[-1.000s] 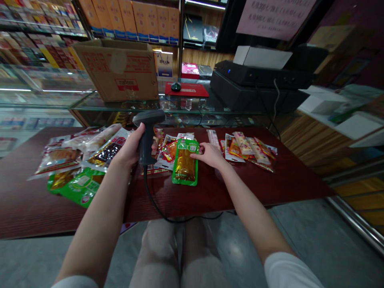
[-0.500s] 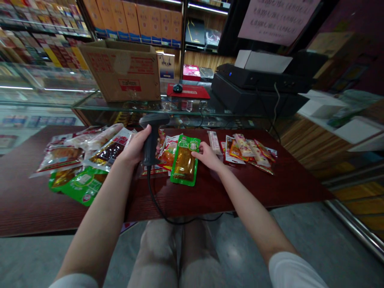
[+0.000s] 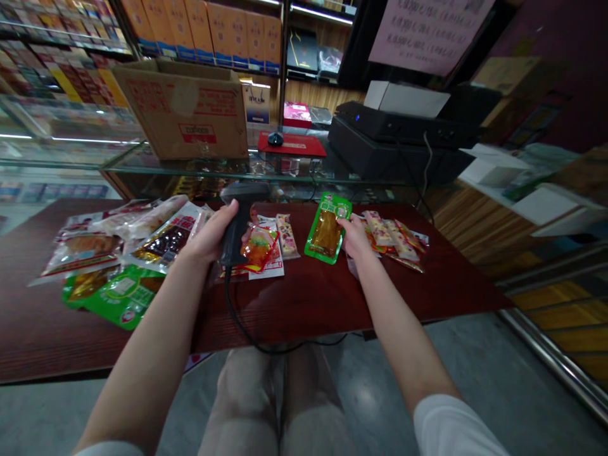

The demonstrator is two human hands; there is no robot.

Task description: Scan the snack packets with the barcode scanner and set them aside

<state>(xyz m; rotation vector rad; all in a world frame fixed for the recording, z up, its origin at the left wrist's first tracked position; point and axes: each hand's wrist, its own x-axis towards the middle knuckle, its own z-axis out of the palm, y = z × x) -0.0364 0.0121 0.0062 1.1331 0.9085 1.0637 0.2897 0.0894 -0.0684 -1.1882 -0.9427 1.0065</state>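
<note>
My left hand (image 3: 212,232) is wrapped round the handle of a dark barcode scanner (image 3: 234,221), held upright above the table with its cable hanging down. Between thumb and fingers, my right hand (image 3: 355,235) grips the right edge of a green snack packet (image 3: 327,229) with a clear window showing brown food. Just right of the scanner lie an orange-red snack packet (image 3: 258,249) and a wrapped bar (image 3: 286,236). Several small snacks, among them a pink-and-white wrapped bar (image 3: 379,228), lie beyond my right hand.
Several snack bags, with a green packet (image 3: 124,294) at the front, are heaped left on the dark red table (image 3: 294,304). Behind stand a cardboard box (image 3: 185,111) on a glass counter, a red mat (image 3: 304,144) and a black machine (image 3: 399,142).
My right hand has carried the green packet to the right, away from the scanner, uncovering the wrapped bar and packets beneath. My left hand keeps hold of the scanner in nearly the same place.
</note>
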